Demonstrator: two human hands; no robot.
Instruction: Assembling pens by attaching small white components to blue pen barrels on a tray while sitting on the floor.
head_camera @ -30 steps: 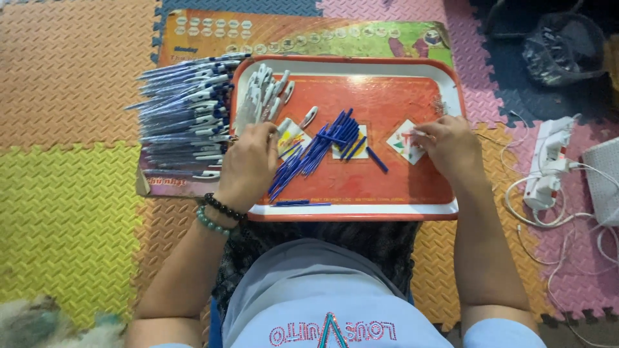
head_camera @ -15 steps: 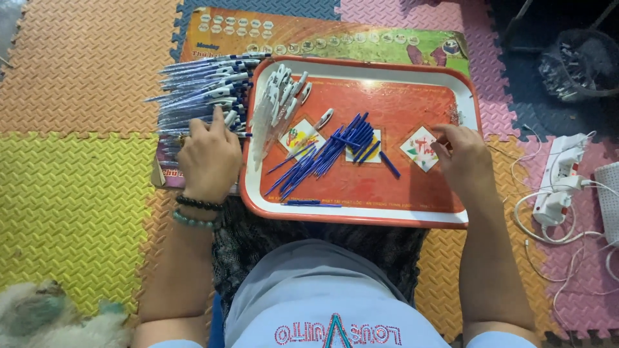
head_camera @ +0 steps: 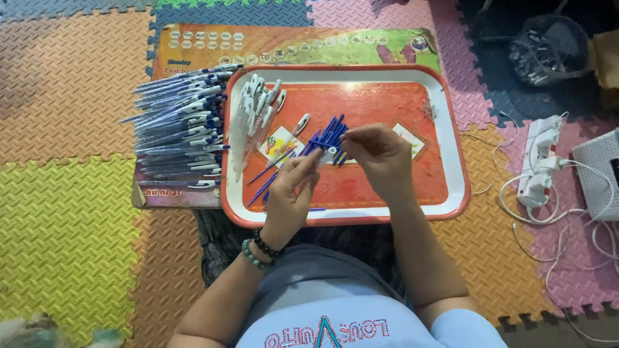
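Note:
An orange tray point(head_camera: 393, 193) with a white rim lies on the foam floor in front of me. Over its middle, my left hand point(head_camera: 290, 193) and my right hand point(head_camera: 380, 158) meet and together pinch a small clear pen barrel point(head_camera: 327, 154). Just behind the hands lies a heap of loose blue refills point(head_camera: 325, 136). Several white and clear pen barrels point(head_camera: 255, 116) lie at the tray's left end. A large stack of assembled blue and white pens point(head_camera: 180, 132) rests on a flat box left of the tray.
A colourful printed board point(head_camera: 290, 45) lies behind the tray. A white power strip point(head_camera: 538, 161) with tangled cables and a white box point(head_camera: 603, 174) sit at the right. A dark bag point(head_camera: 548, 48) of small parts is at the back right. Foam mats point(head_camera: 64, 225) cover the floor.
My left hand came off the pen stack at the left and moved to the tray's middle. My right hand moved left from the tray's right side. Both now meet on a pen barrel.

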